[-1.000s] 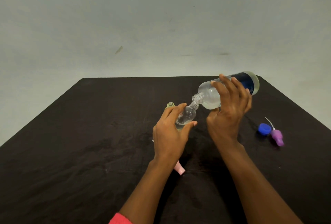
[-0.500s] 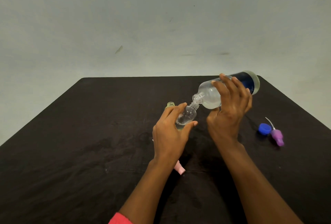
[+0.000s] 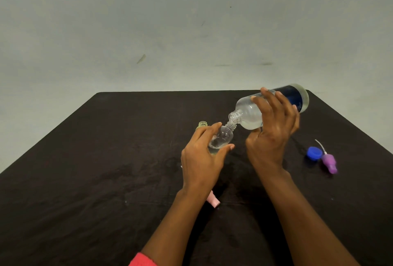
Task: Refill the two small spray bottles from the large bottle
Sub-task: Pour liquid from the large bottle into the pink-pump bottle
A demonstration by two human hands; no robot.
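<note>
Near the table's near edge, a red sleeve cuff [image 3: 142, 260] shows at the left forearm, which reaches forward over the black cloth-covered table [image 3: 85, 180]. A small yellowish-green open bottle neck [image 3: 202, 124] stands just behind the left hand [image 3: 201, 159], its body hidden. A pink spray cap [image 3: 213, 201] lies on the cloth, half hidden under the left wrist.

The left hand is raised about the middle of the table, fingers above and thumb below curled round a small clear round-bodied plastic spray bottle [image 3: 222, 137]. This bottle tilts, neck up to the right, with a little clear liquid pooled low inside.

Its open neck meets the mouth of a large clear plastic bottle with a dark blue label [image 3: 247, 112], tipped nearly level, mouth down-left, base toward the far right corner. The right hand [image 3: 273, 136] grips the large bottle's middle, fingers spread over the top and thumb beneath.

Toward the right edge, well apart from both hands, a round blue screw cap [image 3: 314, 153] lies touching a purple spray head with a thin white tube [image 3: 329, 162].
</note>
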